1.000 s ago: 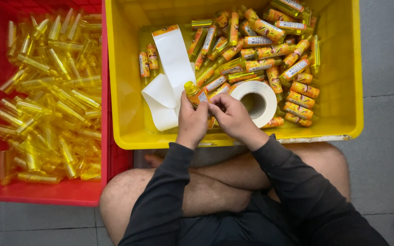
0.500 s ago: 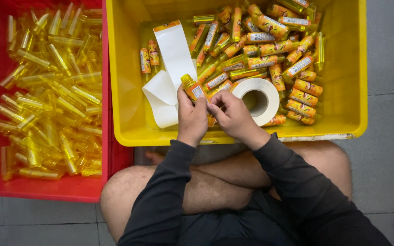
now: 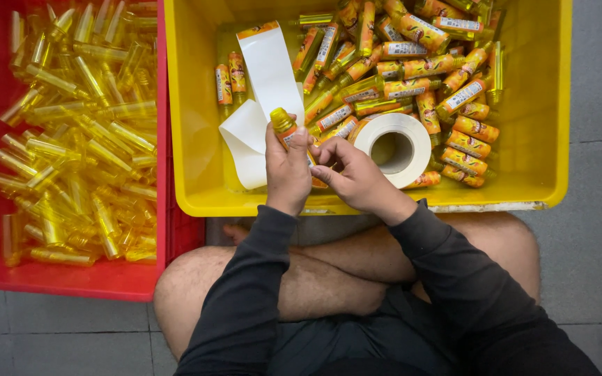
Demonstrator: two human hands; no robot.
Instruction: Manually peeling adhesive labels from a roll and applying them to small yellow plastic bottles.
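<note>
Floor: grey tiles, two bins, one person sitting cross-legged.
Yellow bin (image 3: 196, 139): many labelled bottles, one label roll (image 3: 393, 147).
Red bin (image 3: 71, 278): many bare bottles.
Bottle (image 3: 283, 127): one, in the left hand (image 3: 287, 170), cap pointing up-left, over the yellow bin.
Left grip: clenched around bottle.
Right hand (image 3: 353, 177): fingers touching the bottle; cannot tell its grip.

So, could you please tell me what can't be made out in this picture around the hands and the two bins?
- Head view: the bottle in the left hand shows only its cap end; the fingers cover the rest.
- What the right hand pinches is hidden behind its own fingers.
- The red bin and the yellow bin are cut off by the top edge.
- Label print is too small to make out.
</note>
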